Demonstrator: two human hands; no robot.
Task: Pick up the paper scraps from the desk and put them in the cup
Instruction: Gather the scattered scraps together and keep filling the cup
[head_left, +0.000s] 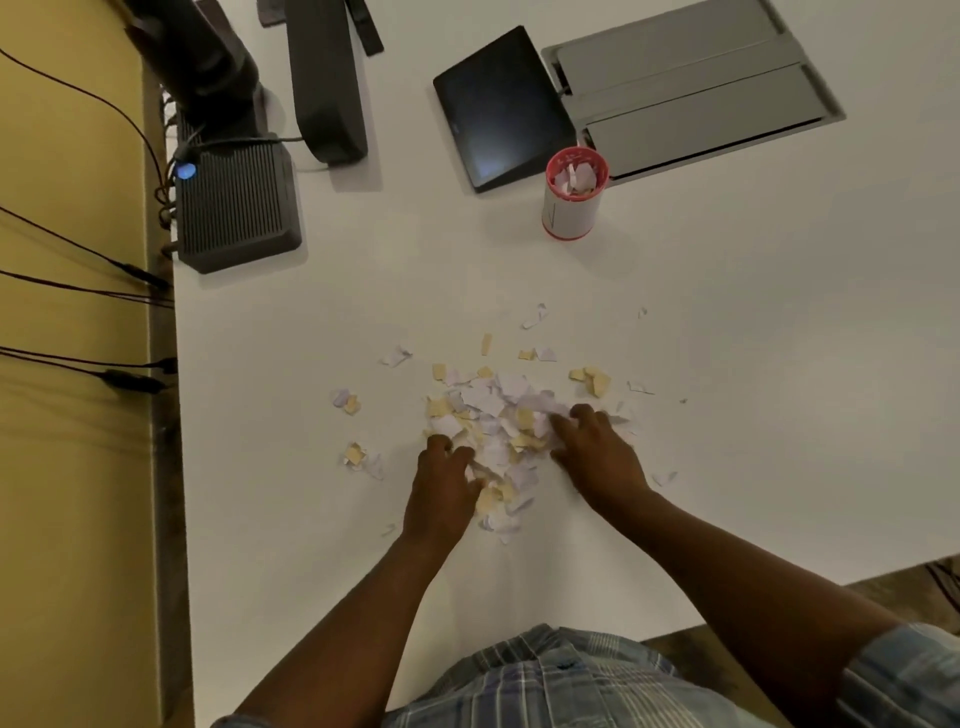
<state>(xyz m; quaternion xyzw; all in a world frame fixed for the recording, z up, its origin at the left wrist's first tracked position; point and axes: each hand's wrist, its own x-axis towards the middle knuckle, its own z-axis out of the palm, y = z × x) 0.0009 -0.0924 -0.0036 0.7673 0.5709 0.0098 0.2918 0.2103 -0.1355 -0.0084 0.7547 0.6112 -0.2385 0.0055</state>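
Paper scraps (498, 415), torn white, pale lilac and yellow bits, heaped in a loose pile on the near middle of the flat white desk (363, 545), with strays scattered round the edges (a few to the left, a few off to the right and toward the far side). Left hand (441, 488) planted on the near left flank of the pile, fingers curled inward into the scraps; grip apparently closing on a bunch of them, though how much is actually held cannot be told. Right hand (597, 452) set on the right flank of the heap, fingers bent down and pressing into the paper, likewise curled around scraps. Both bare forearms reaching in from the near edge, above a blue plaid shirt (545, 680). Well beyond the pile, toward the far right, a cylindrical cup with a red rim and white wrap (571, 200), upright, already holding some white scraps. Just behind the cup, a dark tilted tablet-like screen (501, 106) and a grey recessed metal panel (691, 88). At the far left, a dark ribbed box with a small blue light (239, 202), a dark stand (324, 78) next to it, cables trailing over the yellow wall (67, 260).
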